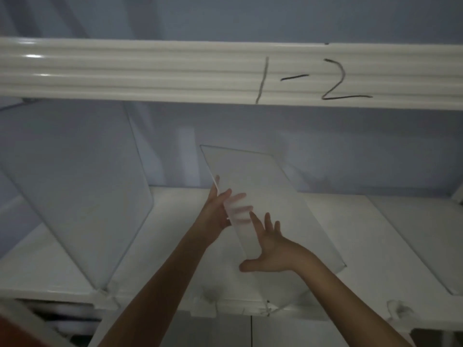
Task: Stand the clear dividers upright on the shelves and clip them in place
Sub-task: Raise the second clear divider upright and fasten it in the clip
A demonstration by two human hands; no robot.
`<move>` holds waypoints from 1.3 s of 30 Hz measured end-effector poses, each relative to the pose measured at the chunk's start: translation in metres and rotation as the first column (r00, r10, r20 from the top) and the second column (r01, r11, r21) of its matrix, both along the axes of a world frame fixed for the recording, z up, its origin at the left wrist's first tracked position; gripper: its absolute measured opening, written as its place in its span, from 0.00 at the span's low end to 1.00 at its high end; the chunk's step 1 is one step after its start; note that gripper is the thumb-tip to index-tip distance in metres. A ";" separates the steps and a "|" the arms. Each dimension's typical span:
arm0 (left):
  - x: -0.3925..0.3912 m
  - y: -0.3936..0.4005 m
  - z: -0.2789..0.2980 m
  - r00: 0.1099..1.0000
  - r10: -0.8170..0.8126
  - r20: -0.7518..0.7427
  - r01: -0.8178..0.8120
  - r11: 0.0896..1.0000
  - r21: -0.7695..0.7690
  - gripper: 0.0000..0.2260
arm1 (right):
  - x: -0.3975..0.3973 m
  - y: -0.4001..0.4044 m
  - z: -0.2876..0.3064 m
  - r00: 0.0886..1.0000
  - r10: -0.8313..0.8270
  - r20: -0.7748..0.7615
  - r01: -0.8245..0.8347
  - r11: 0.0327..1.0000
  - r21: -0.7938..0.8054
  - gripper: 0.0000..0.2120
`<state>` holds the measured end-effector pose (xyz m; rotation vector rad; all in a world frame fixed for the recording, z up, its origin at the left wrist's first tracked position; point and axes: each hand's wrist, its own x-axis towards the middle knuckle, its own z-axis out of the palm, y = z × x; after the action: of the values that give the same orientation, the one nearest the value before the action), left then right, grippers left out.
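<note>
A clear divider (265, 186) leans tilted over the middle of the white shelf (175, 246), its far corner raised toward the back wall. My left hand (220, 209) grips its left edge, thumb in front and fingers showing blurred behind the plastic. My right hand (270, 249) presses flat against its near face with fingers spread and thumb stretched under the lower edge. Another clear divider (82, 196) stands upright at the left, seated in a white clip (106, 293) on the shelf's front lip. A third divider (423, 241) lies flat on the shelf at the right.
The upper shelf's white front rail (150, 71) runs across the top, marked "1-2" in black. More white clips (209, 298) (398, 309) sit along the front lip. The pale blue back wall closes the bay behind.
</note>
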<state>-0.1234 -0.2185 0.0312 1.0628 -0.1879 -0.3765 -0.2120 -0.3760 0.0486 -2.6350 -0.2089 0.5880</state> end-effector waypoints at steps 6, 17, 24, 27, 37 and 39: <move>0.012 0.044 0.024 0.997 0.023 0.080 -0.026 0.999 0.029 0.25 | -0.016 0.010 0.001 0.992 0.112 0.053 -0.120 0.973 0.197 0.52; 0.045 0.126 0.062 0.981 0.181 0.071 -0.178 0.983 -0.044 0.41 | -0.035 0.029 -0.004 0.974 0.207 0.090 -0.225 0.923 0.311 0.53; 0.036 0.150 0.104 0.958 0.130 0.257 -0.143 0.989 0.034 0.33 | -0.029 0.042 -0.010 0.976 0.187 0.108 -0.214 0.906 0.364 0.54; 0.031 0.153 0.120 0.936 0.132 0.326 -0.168 0.982 0.085 0.28 | -0.020 0.052 -0.020 0.977 0.160 0.144 -0.204 0.900 0.385 0.54; 0.000 0.129 0.156 0.829 0.120 0.546 -0.304 0.916 0.260 0.24 | 0.023 0.094 -0.044 0.969 -0.096 0.226 -0.035 0.857 0.514 0.58; -0.008 0.124 0.164 0.808 0.109 0.579 -0.335 0.893 0.299 0.23 | 0.027 0.096 -0.044 0.975 -0.069 0.211 -0.051 0.856 0.514 0.60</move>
<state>-0.1315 -0.0947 0.1953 1.5625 -0.5122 0.1371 -0.1849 -0.2801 0.0050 -2.1623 -0.3665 0.1867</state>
